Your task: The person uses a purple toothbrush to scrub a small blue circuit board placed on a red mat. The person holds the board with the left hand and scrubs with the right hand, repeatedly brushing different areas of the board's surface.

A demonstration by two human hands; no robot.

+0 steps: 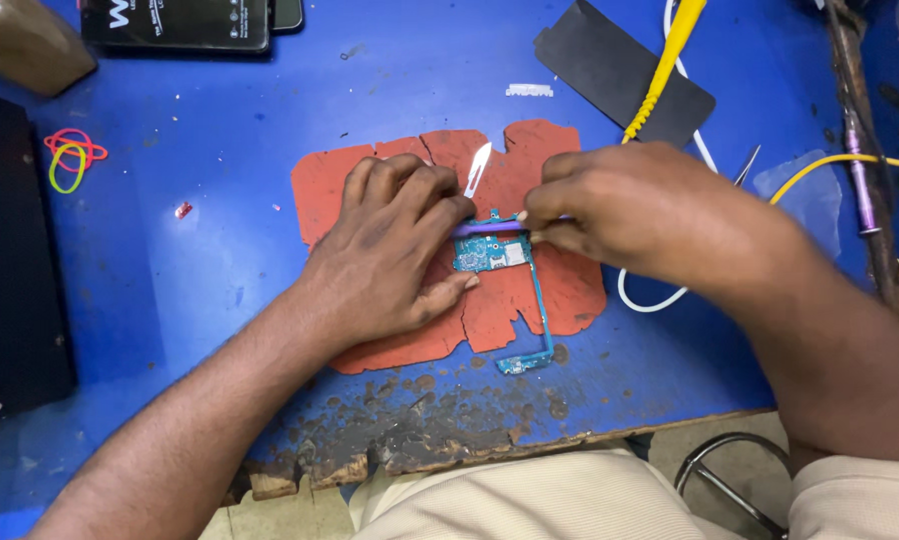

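On cracked red rubber mat (560, 290), left hand (395, 250) flat on teal circuit board (490, 252), right hand (620, 205) pinching purple handle (490, 228)

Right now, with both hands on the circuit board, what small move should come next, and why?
Probably press the purple tool gently along the circuit board's top edge: the left hand steadies the board on the red mat, and the right hand grips the tool there.

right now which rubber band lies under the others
The red band: the green band and orange one overlap on top of it, left of the left hand.
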